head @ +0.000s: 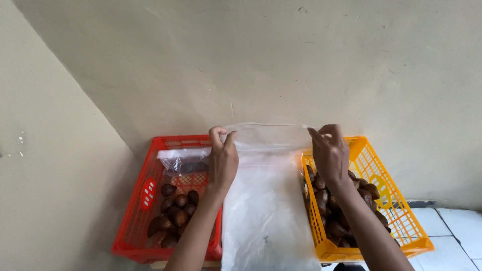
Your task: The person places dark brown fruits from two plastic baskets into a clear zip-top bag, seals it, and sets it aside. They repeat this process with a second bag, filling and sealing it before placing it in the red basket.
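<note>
Fingers (219, 135) of the left hand (222, 161) pinch the top left edge of a clear plastic bag (266, 211), and fingers (317, 138) of the right hand (330, 156) pinch its top right edge, so both hands are clenched on the rim and hold the mouth stretched between them. The bag hangs straight down from that rim, its long axis running from the far, raised top toward the near bottom edge of the view, and it lies midway between the two hands, neither one closer than the other. Both forearms rise from the near edge and lean inward slightly, with the backs of the hands toward the camera.

To the left of the bag sits a red crate (140, 221) with a small heap of brown scaly fruit (175, 213) and another plastic bag (182, 159) draped at its far end. To the right sits an orange crate (396, 216) holding more of the same fruit (331, 216), partly hidden behind the right forearm. A plain beige wall (251, 60) stands behind everything.
</note>
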